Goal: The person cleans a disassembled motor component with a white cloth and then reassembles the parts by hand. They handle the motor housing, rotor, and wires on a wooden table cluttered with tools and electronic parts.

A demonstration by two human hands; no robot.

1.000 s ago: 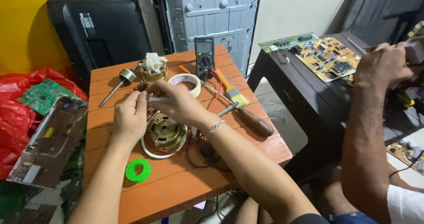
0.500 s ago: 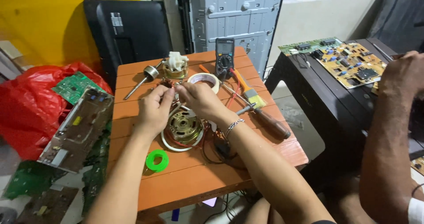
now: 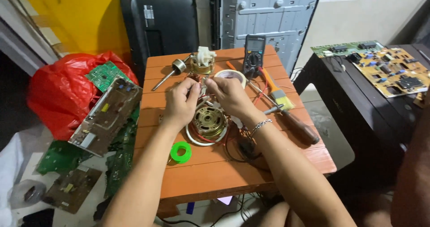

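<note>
Our left hand (image 3: 181,102) and right hand (image 3: 229,95) curled, fingertips pinching thin wires (image 3: 202,89) between them, just above the brass motor (image 3: 209,121) on the orange surface (image 3: 215,173).

both bare forearms reach forward and converge, the left hand (image 3: 181,104) curled knuckles-up with fingertips pinched at its grip, the right hand (image 3: 229,95) just beside it, fingers bent toward the same spot, a bracelet at its wrist.
</note>
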